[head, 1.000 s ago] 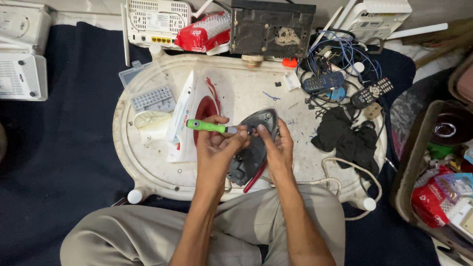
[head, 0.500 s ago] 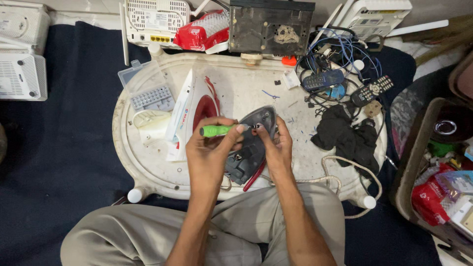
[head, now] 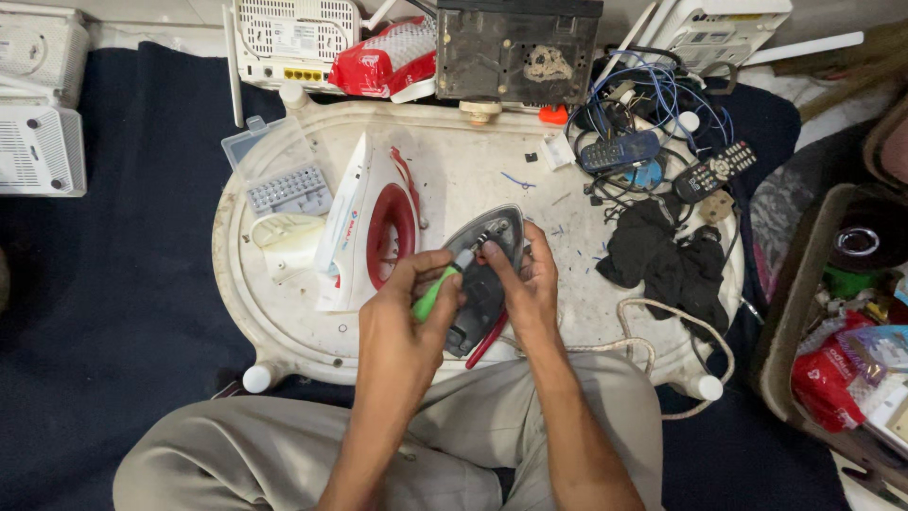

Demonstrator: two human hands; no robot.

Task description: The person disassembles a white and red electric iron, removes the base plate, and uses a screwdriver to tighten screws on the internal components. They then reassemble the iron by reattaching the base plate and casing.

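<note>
My left hand (head: 409, 305) grips a green-handled screwdriver (head: 434, 292), its tip pointing up and right onto a grey iron soleplate (head: 492, 248) lying on a white oval tray (head: 473, 170). My right hand (head: 526, 284) rests on the soleplate, fingertips pinching near the screwdriver tip. The white and red iron body (head: 364, 227) lies on its side just left of my hands. Red-handled pliers (head: 486, 343) poke out under the soleplate.
A clear bit case (head: 284, 187) and a white plastic part (head: 284, 242) lie at the tray's left. Black cloth (head: 662, 260), a remote (head: 714, 170), a phone (head: 619, 151) and tangled wires sit right. Routers and a black box stand behind. A cluttered bin (head: 851, 331) is far right.
The screwdriver has swung from lying level, handle to the left, to a steep tilt with its tip on the soleplate. Both hands have closed in over the soleplate.
</note>
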